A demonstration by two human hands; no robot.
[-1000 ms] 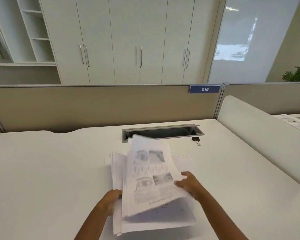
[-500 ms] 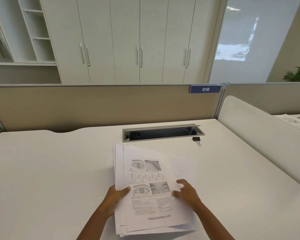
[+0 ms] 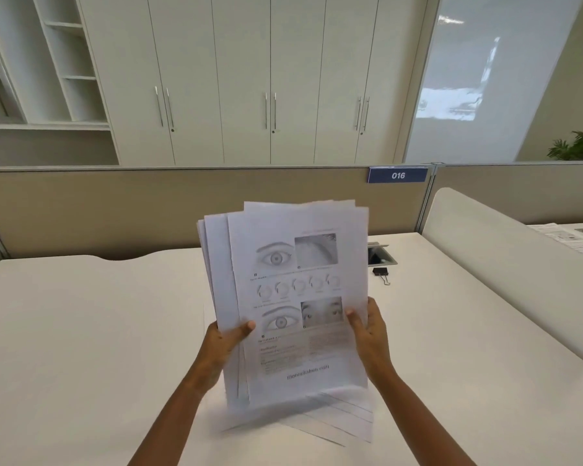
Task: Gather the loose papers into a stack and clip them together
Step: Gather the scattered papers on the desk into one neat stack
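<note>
The papers point(image 3: 297, 297) are held upright, uneven, by the left hand point(image 3: 221, 344) and right hand point(image 3: 371, 334); the binder clip point(image 3: 381, 274) lies unused on the surface point(image 3: 81, 331).

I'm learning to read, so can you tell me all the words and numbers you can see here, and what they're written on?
"016": white digits on the blue sign fixed to the top of the desk partition.
A web address at the bottom of the top page of the paper stack: too blurred to read for sure.
The captions and paragraphs on that page: too small and blurred to read.
The printed sheets on the neighbouring desk: too small to read.
</note>
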